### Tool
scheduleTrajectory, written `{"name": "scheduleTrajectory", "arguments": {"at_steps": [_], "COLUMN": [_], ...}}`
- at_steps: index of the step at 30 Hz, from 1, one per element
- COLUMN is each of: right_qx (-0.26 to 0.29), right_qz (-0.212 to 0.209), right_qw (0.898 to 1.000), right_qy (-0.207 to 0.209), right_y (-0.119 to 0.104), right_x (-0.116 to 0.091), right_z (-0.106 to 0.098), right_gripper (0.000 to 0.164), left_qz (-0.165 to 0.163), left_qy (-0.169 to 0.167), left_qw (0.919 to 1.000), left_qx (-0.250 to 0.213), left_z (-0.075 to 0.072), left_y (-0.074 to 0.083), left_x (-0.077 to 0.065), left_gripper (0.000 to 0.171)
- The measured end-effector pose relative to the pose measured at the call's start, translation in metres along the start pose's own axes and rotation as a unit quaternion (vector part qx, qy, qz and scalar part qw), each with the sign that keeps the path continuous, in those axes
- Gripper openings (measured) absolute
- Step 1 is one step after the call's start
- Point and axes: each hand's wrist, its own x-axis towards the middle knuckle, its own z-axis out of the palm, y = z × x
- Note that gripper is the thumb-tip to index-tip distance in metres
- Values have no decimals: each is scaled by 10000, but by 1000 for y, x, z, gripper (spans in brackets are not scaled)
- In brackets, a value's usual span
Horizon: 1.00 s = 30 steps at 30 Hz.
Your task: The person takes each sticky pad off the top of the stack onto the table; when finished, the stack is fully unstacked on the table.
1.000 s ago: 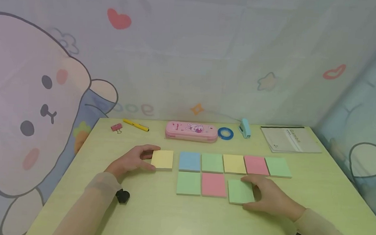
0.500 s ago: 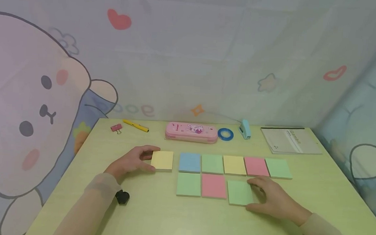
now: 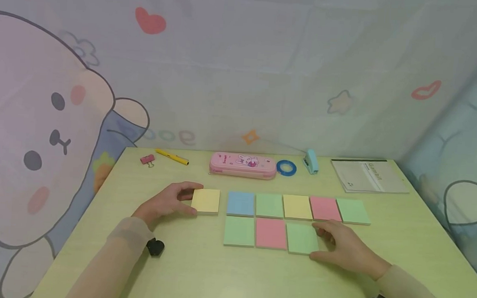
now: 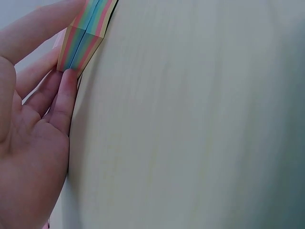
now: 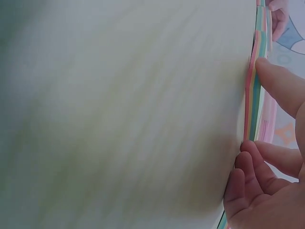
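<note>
The left hand (image 3: 167, 202) grasps a yellow pad (image 3: 206, 201) by its left side, thumb at the near left corner and forefinger at the far left one, so the pad lies flat on the table (image 3: 198, 274) just beyond the fingertips, with most of its top uncovered; the left wrist view shows its side striped in several colours between the digits. The right hand (image 3: 345, 246) pinches a green pad (image 3: 300, 239) by its right side, thumb at the near right corner and fingers at the far right one, and in the right wrist view the pad's striped edge runs between the tip of the thumb and the forefinger. That pad sits just beside a pink pad (image 3: 271, 233), a little skewed and slightly nearer the person, with a second green pad (image 3: 239, 231) at the other end of this front row. Behind them stands a row of five pads, from a blue pad (image 3: 241, 203) on the left to a green end pad (image 3: 353, 211) on the right; the held yellow pad lies left of the blue one, a gap between them
</note>
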Motion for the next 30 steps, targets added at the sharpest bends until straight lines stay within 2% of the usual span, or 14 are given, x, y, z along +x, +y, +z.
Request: {"name": "scheduleTrajectory", "arguments": {"at_steps": [16,30], "right_qx": [17,14], "right_qz": [21,91], "right_qw": [10000,9999], "right_qy": [-71,-105], "right_y": [3,4], "right_x": [6,8], "right_z": [0,-1], "right_gripper": [76,75], "left_qz": [-194,-132], "left_qy": [119,91], "left_qw": [9997,9999], "left_qx": [76,12], "left_z": [1,1], "left_y": [2,3], "left_x": [0,-1], "left_gripper": [82,81]}}
